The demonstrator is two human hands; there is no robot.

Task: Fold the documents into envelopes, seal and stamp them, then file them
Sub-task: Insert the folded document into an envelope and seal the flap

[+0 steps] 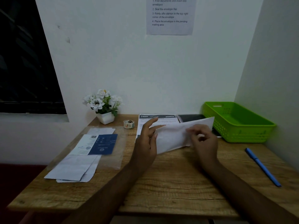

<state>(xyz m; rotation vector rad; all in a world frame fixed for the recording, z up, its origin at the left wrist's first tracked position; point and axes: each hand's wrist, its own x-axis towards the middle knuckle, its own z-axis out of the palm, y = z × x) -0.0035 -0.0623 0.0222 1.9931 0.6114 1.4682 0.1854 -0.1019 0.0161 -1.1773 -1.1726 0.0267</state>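
A white envelope [174, 135] is held tilted just above the wooden desk [169, 183], its right end raised toward the green basket [239, 122]. My left hand [146, 143] holds its left end, index finger stretched out above the paper. My right hand [203, 141] pinches it near the middle with curled fingers. Under the envelope lies a printed document [155, 119] with a dark "2400" header. A roll of patterned tape [129, 124] stands left of that sheet.
A pile of white envelopes and a blue-and-white leaflet [97, 143] lies on a clear plastic sleeve at the left. A pot of white flowers [104, 105] stands at the back. A blue pen [262, 166] lies at the right. An instruction sheet [169, 15] hangs on the wall.
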